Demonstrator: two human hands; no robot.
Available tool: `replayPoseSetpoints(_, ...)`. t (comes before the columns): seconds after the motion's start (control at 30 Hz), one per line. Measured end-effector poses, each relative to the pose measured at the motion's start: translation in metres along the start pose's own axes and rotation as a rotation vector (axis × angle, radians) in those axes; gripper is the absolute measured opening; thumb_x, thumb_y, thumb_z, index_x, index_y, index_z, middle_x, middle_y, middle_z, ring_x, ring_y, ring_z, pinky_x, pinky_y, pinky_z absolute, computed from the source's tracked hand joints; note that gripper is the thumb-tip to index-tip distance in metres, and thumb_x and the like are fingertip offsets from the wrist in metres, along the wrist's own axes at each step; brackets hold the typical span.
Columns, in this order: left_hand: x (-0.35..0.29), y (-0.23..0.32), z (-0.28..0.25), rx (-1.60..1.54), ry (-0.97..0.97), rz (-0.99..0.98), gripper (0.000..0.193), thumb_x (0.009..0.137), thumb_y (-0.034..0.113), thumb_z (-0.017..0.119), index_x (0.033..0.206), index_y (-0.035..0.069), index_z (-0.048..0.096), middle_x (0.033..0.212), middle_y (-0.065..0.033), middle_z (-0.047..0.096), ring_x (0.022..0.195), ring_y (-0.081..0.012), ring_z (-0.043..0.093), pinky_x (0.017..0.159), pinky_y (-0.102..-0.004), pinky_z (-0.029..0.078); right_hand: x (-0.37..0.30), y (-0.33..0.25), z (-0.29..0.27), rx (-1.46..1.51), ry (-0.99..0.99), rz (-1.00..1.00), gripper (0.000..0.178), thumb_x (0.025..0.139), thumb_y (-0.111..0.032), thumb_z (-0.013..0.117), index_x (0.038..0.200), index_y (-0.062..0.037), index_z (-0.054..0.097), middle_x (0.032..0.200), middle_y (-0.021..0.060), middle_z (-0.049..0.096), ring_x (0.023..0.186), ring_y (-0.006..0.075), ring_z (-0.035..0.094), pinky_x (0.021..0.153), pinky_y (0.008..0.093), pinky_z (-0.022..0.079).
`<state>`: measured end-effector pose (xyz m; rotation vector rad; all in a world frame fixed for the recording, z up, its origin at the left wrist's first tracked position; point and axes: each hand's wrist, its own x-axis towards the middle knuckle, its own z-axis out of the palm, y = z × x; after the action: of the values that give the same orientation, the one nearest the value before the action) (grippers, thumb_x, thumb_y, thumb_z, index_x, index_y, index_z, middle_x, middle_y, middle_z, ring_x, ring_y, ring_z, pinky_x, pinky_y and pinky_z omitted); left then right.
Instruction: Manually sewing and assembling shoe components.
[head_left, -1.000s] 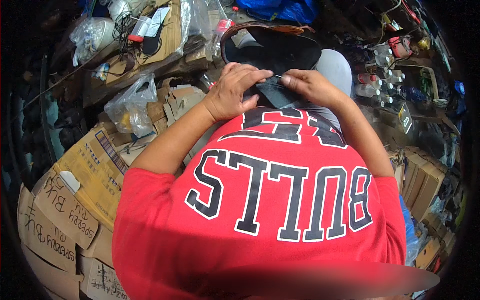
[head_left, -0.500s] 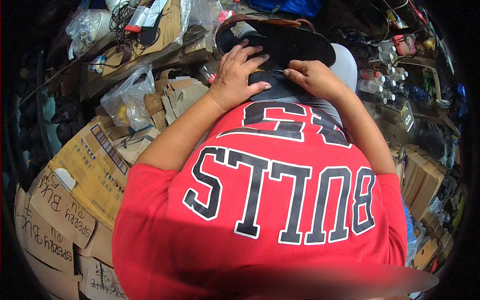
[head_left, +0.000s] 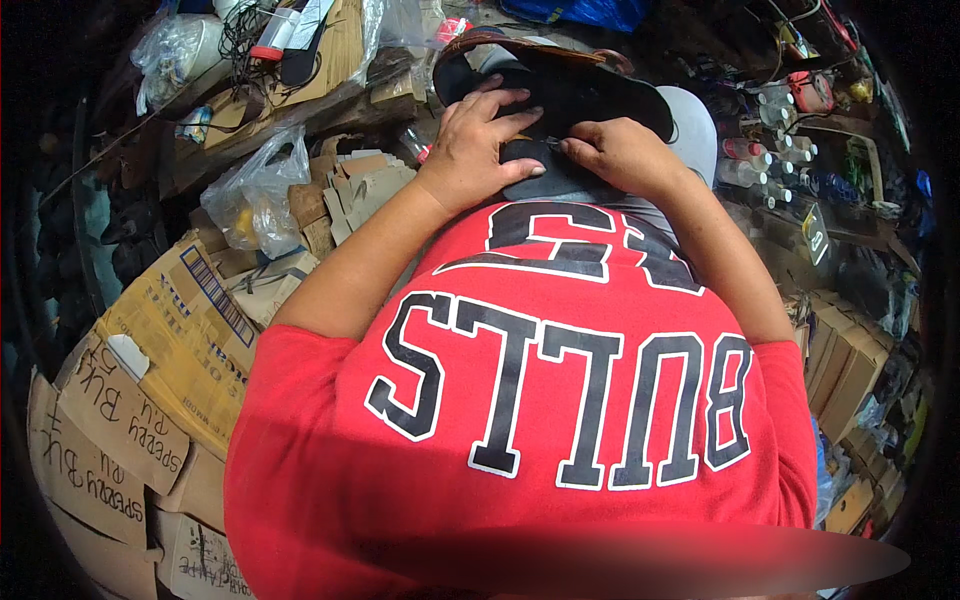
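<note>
Black sandal [head_left: 580, 90] lies on the lap at 12 o'clock, left hand [head_left: 480, 140] spread flat on it, right hand [head_left: 620, 155] pinching its near edge (light, flexible, likely best gripped at the sole rim).

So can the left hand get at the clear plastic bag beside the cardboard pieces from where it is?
Probably yes: the left hand rests on the black sandal, and the clear plastic bag lies off to its left with nothing visible between.
</note>
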<state>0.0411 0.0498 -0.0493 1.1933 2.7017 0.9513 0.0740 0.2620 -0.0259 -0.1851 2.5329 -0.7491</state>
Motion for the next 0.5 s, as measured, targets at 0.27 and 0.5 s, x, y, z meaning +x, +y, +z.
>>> replayPoseSetpoints(0.27, -0.001, -0.001, 0.001, -0.027, 0.001, -0.021, 0.056, 0.059, 0.032, 0.077, 0.11, 0.014, 0.063, 0.121, -0.0059, 0.052, 0.114, -0.0251, 0.047, 0.093, -0.0396, 0.036, 0.008, 0.013, 0.006, 0.102, -0.101, -0.018, 0.039, 0.086, -0.04, 0.049, 0.101, -0.0082, 0.064, 0.087, 0.0192, 0.064, 0.081, 0.0354, 0.061, 0.073, 0.0394, 0.047)
replayPoseSetpoints(0.5, 0.001, -0.011, 0.006, -0.124, 0.042, -0.034, 0.056, 0.059, 0.033, 0.078, 0.11, 0.014, 0.063, 0.121, -0.0076, 0.053, 0.112, -0.0266, 0.049, 0.093, -0.0392, 0.039, 0.016, 0.024, 0.021, 0.614, -0.131, 0.072, 0.038, 0.086, -0.042, 0.053, 0.097, -0.0065, 0.065, 0.075, 0.0079, 0.063, 0.063, 0.0181, 0.056, 0.059, 0.0294, 0.043)
